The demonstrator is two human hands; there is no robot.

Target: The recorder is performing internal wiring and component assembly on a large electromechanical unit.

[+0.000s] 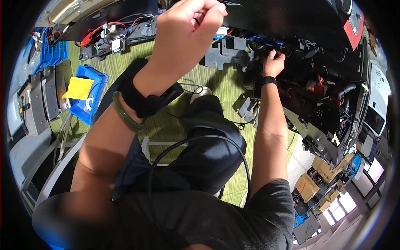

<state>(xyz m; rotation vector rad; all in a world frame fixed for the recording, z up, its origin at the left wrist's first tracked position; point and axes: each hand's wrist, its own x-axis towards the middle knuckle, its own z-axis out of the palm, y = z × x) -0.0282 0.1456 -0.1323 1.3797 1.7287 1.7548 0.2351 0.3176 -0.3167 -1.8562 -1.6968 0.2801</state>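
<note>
My left hand is raised at the top of the view, its fingers curled and thumb pressed in near the edge of a large black panel. A thin dark piece shows just past those fingertips; I cannot make out what they hold. Farther right, my right hand reaches into an open black machine housing packed with wires. Its fingers are closed together by a dark part, and what is between them is hidden. Left of that hand hang grey metal brackets. A blue-lit strip runs just above it.
On the green floor at left is a blue bin with a yellow packet; a blue crate is behind it. Red and black wiring lies along the upper left. A black cable loops over my lap. Cardboard boxes stand lower right.
</note>
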